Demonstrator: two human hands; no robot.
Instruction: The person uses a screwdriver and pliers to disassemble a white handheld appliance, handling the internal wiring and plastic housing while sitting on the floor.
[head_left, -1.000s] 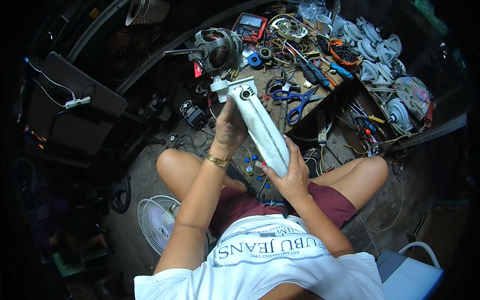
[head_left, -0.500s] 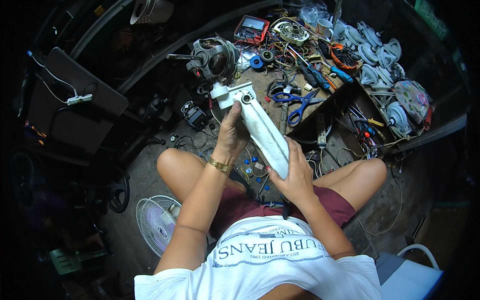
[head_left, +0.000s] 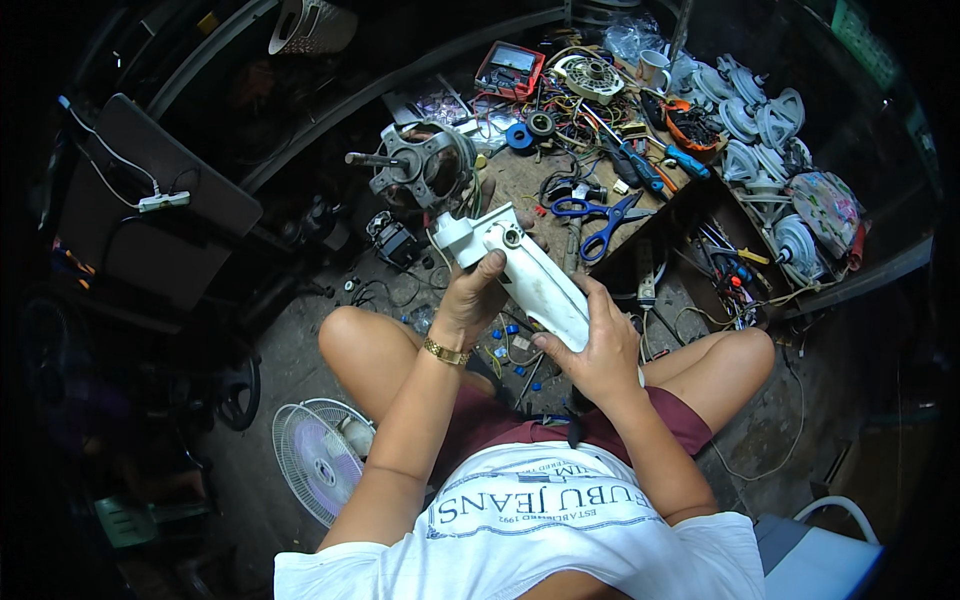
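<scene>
The left hand (head_left: pixel 470 305) is closed around the upper part of a long white housing (head_left: pixel 545 295), its thumb lying on the top face just below a round hole; most of its fingers are hidden behind the piece. The right hand (head_left: pixel 605 345) has its grip on the lower end, fingers along the right edge and thumb at the left. The housing is held tilted between the two hands, above the floor (head_left: pixel 720 430) and in front of the crossed legs. At its far end a short white neck meets a bare metal motor (head_left: pixel 425 165) with a shaft pointing left.

A gold watch (head_left: pixel 445 352) circles the left wrist. Below the housing, small blue pieces (head_left: pixel 513 329) and wires are scattered on the floor. Beyond it, on a wooden worktop, lie blue-handled scissors (head_left: pixel 617 213), a roll of blue tape (head_left: pixel 512 133), screwdrivers (head_left: pixel 640 165) and a red-framed meter (head_left: pixel 511 69) beside tangled wires. To the right, a dark box (head_left: pixel 690 215) contains tools, with pale spoked parts (head_left: pixel 780 118) piled behind it. A caged fan (head_left: pixel 318 460) stands near the left knee.
</scene>
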